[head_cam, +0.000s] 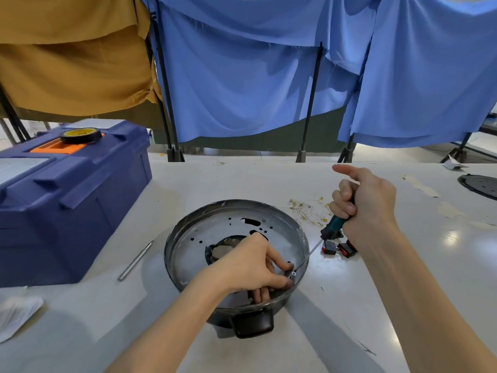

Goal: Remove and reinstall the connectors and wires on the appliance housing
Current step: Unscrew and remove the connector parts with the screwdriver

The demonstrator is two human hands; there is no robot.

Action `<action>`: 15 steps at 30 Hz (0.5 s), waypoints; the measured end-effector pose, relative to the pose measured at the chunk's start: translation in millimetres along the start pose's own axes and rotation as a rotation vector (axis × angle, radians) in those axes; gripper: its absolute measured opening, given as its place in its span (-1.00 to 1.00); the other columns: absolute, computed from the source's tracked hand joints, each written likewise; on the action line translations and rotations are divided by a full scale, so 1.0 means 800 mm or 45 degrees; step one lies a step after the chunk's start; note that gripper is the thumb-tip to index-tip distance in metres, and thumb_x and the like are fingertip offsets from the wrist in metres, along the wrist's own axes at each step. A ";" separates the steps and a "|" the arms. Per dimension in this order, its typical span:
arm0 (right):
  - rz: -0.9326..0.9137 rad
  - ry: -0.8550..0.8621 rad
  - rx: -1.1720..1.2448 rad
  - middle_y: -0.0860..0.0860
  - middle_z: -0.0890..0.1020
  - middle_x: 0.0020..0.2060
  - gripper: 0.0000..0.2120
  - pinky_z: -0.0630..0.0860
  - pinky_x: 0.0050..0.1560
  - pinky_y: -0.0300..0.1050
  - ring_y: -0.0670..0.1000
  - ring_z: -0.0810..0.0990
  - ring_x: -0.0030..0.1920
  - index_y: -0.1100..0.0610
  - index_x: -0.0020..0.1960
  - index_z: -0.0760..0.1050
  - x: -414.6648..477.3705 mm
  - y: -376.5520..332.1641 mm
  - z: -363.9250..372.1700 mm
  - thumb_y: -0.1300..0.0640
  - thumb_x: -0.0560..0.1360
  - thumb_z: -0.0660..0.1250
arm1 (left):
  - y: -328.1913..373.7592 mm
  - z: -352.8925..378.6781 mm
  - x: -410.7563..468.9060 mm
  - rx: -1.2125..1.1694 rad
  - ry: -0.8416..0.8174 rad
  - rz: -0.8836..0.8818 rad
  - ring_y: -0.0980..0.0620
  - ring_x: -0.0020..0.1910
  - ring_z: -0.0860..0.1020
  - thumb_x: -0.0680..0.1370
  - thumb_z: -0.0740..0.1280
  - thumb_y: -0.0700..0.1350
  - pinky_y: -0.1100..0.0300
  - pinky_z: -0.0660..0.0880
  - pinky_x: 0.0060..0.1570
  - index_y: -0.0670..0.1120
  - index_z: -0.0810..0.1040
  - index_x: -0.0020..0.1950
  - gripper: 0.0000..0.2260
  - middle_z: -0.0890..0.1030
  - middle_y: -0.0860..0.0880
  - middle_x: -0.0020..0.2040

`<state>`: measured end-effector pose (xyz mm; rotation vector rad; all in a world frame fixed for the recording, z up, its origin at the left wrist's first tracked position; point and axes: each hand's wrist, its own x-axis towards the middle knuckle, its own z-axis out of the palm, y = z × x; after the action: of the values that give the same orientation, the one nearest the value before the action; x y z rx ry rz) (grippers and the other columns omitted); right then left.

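Observation:
A round grey metal appliance housing (pixel 188 238) lies open side up on the white table, with a black handle (pixel 254 324) at its near edge. My left hand (pixel 250 267) reaches inside it at the near right wall, thumb and forefinger pinching a small screw (pixel 293 273). My right hand (pixel 368 205) grips a screwdriver (pixel 333 230) with a teal and black handle, forefinger stretched out. Its thin shaft slants down-left to the screw. A bundle of pale wires with yellow terminals (pixel 309 211) lies right of the housing. Two red and black switches (pixel 340 248) sit under my right wrist.
A blue toolbox (pixel 67 200) with an orange latch stands at the left, a roll of black tape (pixel 80 135) on its lid. A metal rod (pixel 135 261) lies between toolbox and housing. A black round plate (pixel 481 185) sits far right. Blue and ochre cloths hang behind.

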<state>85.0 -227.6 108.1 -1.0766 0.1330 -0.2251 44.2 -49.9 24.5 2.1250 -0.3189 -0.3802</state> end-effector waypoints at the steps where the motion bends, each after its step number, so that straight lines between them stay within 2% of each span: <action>1: -0.002 -0.005 -0.007 0.00 0.33 -0.63 -0.75 0.11 -0.62 -0.31 -0.07 0.14 -0.67 0.25 -0.04 0.56 -0.001 0.000 0.001 0.32 0.52 0.09 | 0.000 0.000 0.000 -0.012 -0.003 -0.005 0.02 -0.56 0.54 0.44 0.49 -0.15 0.29 0.46 -0.51 -0.11 0.63 0.07 -0.78 0.58 -0.08 -0.42; 4: -0.007 -0.017 -0.011 0.01 0.32 -0.63 -0.74 0.11 -0.61 -0.32 -0.07 0.13 -0.67 0.25 -0.04 0.56 -0.003 0.000 0.001 0.32 0.52 0.09 | 0.000 -0.001 0.001 -0.040 -0.008 -0.021 0.04 -0.58 0.54 0.44 0.50 -0.17 0.29 0.46 -0.51 -0.11 0.63 0.05 -0.80 0.58 -0.04 -0.47; 15: -0.017 -0.066 0.038 0.00 0.31 -0.63 -0.74 0.11 -0.62 -0.33 -0.08 0.12 -0.67 0.24 -0.05 0.55 -0.010 -0.011 0.000 0.32 0.53 0.08 | 0.007 -0.001 -0.003 -0.035 0.014 -0.034 0.03 -0.57 0.53 0.44 0.49 -0.18 0.29 0.47 -0.48 -0.15 0.65 0.07 -0.78 0.57 -0.10 -0.43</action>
<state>76.6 -229.3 115.7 -1.0531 0.0757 -0.2107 41.4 -51.6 30.2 2.1054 -0.2779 -0.3859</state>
